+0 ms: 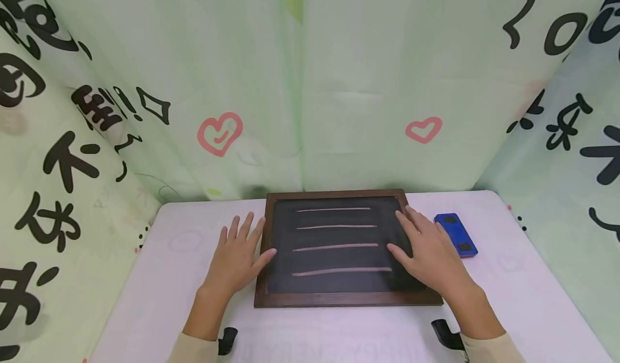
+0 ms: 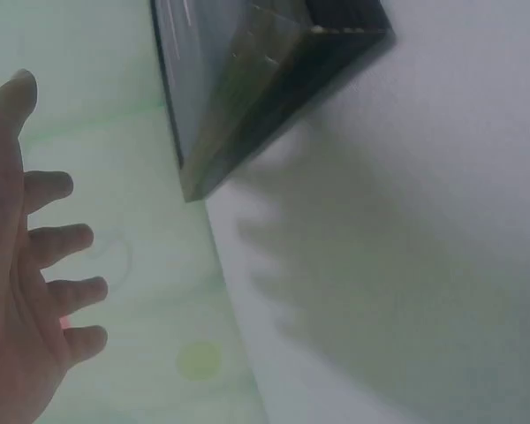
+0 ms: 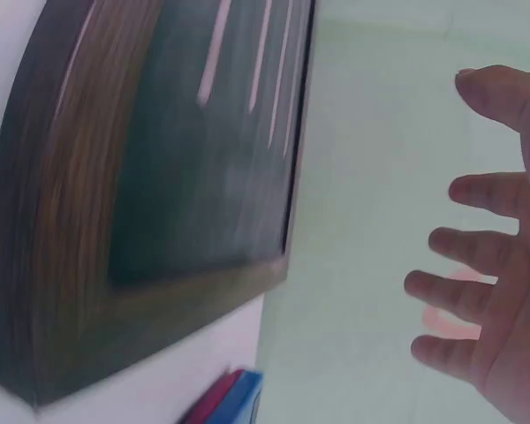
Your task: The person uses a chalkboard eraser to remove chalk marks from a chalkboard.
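A small chalkboard (image 1: 334,282) in a dark brown wooden frame lies on the white table, with several pinkish chalk lines drawn across it. My left hand (image 1: 237,258) hovers by the board's left edge, fingers spread and straight, holding nothing. Over the right edge is my right hand (image 1: 431,250), likewise spread and without anything in its grasp. In the left wrist view, the left hand (image 2: 26,274) is apart from the frame's corner, and its shadow falls on the table. A blue eraser (image 1: 457,234) with dark patches lies just beyond the right hand, partly hidden by it.
The white table (image 1: 184,277) reaches back to a pale green curtain (image 1: 349,83) printed with hearts and black characters, which also hangs on both sides. Black straps (image 1: 446,335) from the wrist mounts stick out near each sleeve.
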Motion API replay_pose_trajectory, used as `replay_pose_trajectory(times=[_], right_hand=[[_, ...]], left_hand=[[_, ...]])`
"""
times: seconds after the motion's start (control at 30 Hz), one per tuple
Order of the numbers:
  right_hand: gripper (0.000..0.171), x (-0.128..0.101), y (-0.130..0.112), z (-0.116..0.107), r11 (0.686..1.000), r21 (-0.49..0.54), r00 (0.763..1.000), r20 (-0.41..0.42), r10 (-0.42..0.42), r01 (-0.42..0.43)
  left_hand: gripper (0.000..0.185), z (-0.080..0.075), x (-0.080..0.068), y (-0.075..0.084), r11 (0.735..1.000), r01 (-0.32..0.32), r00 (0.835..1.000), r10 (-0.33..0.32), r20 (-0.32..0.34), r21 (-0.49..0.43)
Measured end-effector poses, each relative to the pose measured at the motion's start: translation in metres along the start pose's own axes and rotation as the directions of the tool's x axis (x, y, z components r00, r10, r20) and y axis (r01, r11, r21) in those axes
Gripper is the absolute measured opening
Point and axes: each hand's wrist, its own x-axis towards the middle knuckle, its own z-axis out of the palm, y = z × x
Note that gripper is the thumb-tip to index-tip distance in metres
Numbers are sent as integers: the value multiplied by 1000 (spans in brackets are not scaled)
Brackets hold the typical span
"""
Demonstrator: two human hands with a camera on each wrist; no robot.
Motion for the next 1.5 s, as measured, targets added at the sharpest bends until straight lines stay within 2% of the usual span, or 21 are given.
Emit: replay_pose_trajectory(times=[0.17,0.47,0.6,0.7,0.87,1.1,1.33,1.5], right_hand=[[74,-4,21,0,1000,0,998,-60,-31,31],[69,-8,62,1,997,-20,990,-120,-76,74],[64,-11,79,4,993,-34,978,-177,-114,109],[61,-13,92,7,994,-48,977,-184,-107,100],[62,-14,112,8,998,-64,996,-88,-25,20],[69,-14,137,9,997,-61,999,15,42,-41],[76,-9,149,11,992,16,985,116,125,-128],[85,-3,154,16,977,69,962,205,182,-200]], left_hand=[[77,6,2,-7,999,-44,999,44,-14,14],[72,17,5,-17,992,-124,992,125,-32,10],[68,24,7,-20,990,-143,990,143,-2,15],[66,28,9,-22,988,-154,988,154,24,16],[65,33,12,-25,983,-178,983,176,53,42],[67,38,16,-27,974,-217,974,212,84,64],[68,42,19,-29,975,-217,970,210,124,51],[67,43,20,-29,977,-210,969,202,145,38]])
